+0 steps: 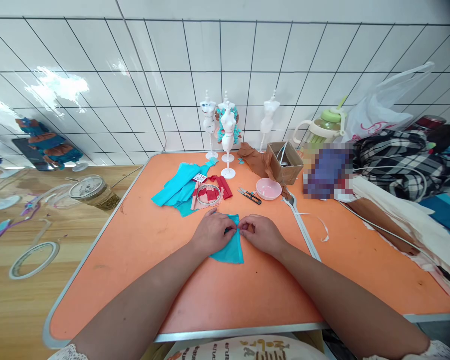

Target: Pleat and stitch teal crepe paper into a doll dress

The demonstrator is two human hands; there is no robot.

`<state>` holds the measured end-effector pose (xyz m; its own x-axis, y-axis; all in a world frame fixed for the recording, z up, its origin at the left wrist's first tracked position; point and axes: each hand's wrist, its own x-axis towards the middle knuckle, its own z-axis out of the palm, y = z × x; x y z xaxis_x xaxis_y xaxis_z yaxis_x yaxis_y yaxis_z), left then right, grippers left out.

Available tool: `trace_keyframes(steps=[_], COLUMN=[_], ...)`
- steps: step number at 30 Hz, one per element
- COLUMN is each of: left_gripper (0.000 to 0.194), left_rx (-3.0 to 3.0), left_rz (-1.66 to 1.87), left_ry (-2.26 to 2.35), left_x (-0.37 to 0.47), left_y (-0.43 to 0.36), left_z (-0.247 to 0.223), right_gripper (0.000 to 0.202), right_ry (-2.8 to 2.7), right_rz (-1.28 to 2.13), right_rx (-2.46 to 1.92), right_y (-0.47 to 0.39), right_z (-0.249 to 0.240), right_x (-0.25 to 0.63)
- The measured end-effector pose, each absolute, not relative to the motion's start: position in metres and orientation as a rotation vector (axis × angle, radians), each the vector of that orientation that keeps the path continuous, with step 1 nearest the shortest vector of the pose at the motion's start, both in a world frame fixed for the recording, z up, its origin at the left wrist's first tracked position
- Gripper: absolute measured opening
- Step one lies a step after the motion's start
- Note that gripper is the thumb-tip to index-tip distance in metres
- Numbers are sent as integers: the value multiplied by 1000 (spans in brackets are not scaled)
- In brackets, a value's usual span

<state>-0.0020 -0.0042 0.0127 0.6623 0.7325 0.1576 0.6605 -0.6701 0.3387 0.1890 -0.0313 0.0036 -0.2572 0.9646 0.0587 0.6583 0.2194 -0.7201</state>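
Note:
A small piece of turquoise fabric [230, 251] lies on the orange table in front of me. My left hand [214, 231] pinches it near its right edge, thumb and forefinger together. Opposite, my right hand [261, 233] pinches the same edge, its fingertips almost meeting those of the left. Whether a pin or needle is between the fingers is too small to make out. Beyond the hands are black-handled thread snips [252, 196], a pink bowl [269, 189] and a roll of tape [209, 194] resting on red and pink cloth. More turquoise fabric [180, 187] is heaped at the back left.
White mini dress forms [228, 135] stand at the table's back edge by the tiled wall. A cardboard box [285, 164] and brown cloth [255, 159] are right of them. Further right are a green-lidded bottle [327, 122], a plastic bag [378, 112] and plaid cloth [390, 162]. A jar [93, 192] stands left.

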Motion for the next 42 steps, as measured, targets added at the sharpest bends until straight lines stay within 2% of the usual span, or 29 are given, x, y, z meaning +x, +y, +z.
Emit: trace_keyframes(steps=[8, 14, 27, 42], left_gripper=[12, 14, 10, 12], left_rx=[2627, 2640, 2610, 2561], left_rz=[435, 475, 596, 590], left_ry=[1120, 1136, 1172, 1168], left_x=[-1, 0, 6, 2], left_y=[-4, -6, -9, -7], left_z=[11, 12, 9, 11], right_gripper=[7, 9, 14, 17], right_ry=[-2022, -2084, -1871, -1848], right_rz=[745, 677, 875, 919], right_rx=[-1547, -1545, -1631, -1547], right_y=[-31, -28, -30, -29], right_z=[2, -1, -2, -6], right_x=[187, 187, 192, 193])
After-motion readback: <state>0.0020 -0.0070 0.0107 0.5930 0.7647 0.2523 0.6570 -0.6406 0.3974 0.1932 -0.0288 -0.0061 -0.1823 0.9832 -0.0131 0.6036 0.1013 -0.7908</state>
